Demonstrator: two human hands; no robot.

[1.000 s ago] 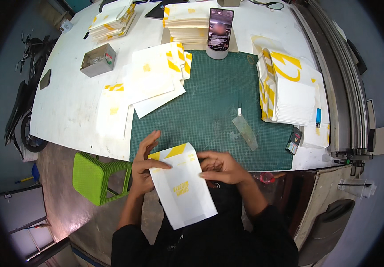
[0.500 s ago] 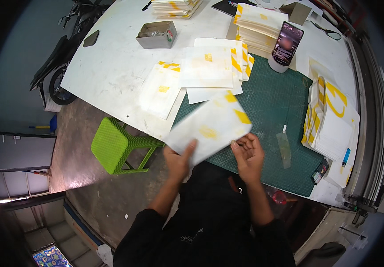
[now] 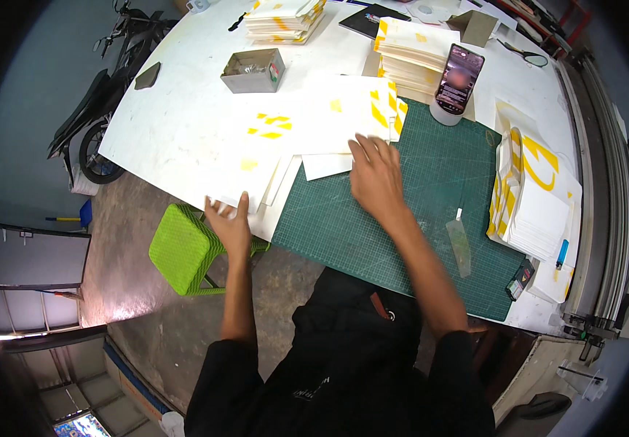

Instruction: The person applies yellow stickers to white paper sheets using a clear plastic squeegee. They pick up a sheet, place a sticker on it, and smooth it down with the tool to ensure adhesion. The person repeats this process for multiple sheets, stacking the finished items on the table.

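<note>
White paper envelopes with yellow stripes lie in two overlapping groups on the table, left of and above the green cutting mat [image 3: 431,197]. My left hand [image 3: 231,224] is at the lower edge of the left group of envelopes [image 3: 245,164], thumb and fingers apart. That edge is partly washed out by glare. My right hand [image 3: 378,178] reaches over the mat to the lower right corner of the other group of envelopes [image 3: 333,120]. Its fingers are stretched out, and I see nothing gripped in them.
A phone [image 3: 460,76] stands on a white holder beside a tall envelope stack [image 3: 413,62]. Another bundle of envelopes [image 3: 533,207] lies at the right, near a clear strip [image 3: 459,244]. A grey box [image 3: 252,71] is at the back. A green stool [image 3: 183,247] stands at the table's left edge.
The envelope that both hands held over the mat now lies on the left group. My left hand has moved left; my right hand has moved up and left to the other group.
</note>
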